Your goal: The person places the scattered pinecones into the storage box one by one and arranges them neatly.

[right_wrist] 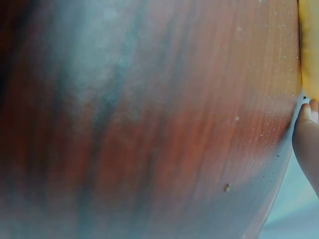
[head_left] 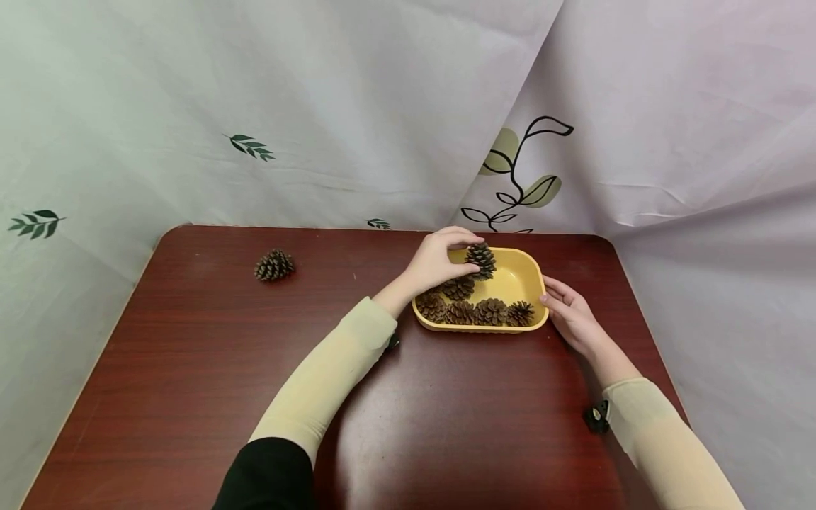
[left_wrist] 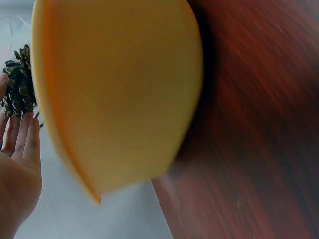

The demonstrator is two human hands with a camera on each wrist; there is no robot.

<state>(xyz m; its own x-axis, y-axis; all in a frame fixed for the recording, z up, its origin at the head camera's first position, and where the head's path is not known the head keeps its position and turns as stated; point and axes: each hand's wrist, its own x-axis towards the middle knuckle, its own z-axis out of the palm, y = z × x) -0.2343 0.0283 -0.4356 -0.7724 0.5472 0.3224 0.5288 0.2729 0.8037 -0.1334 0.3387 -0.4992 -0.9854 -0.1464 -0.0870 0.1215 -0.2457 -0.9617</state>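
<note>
A brown pine cone (head_left: 481, 261) is held between the thumb and fingers of my left hand (head_left: 435, 263), above the left part of a yellow basin (head_left: 525, 273). Inside the basin, several pine cones (head_left: 491, 312) lie along the near wall and at the left end, partly hidden by the left hand. My right hand (head_left: 571, 315) holds the basin's right end, its thumb at the rim and its fingers by the outer wall. In the left wrist view, the basin's outer wall (left_wrist: 119, 99) fills the middle, with the held pine cone (left_wrist: 20, 84) beyond its rim.
Another pine cone (head_left: 275, 265) lies on the brown table (head_left: 223, 368), toward its far left. A light curtain (head_left: 357, 106) with leaf prints hangs behind the table's far edge and at both sides.
</note>
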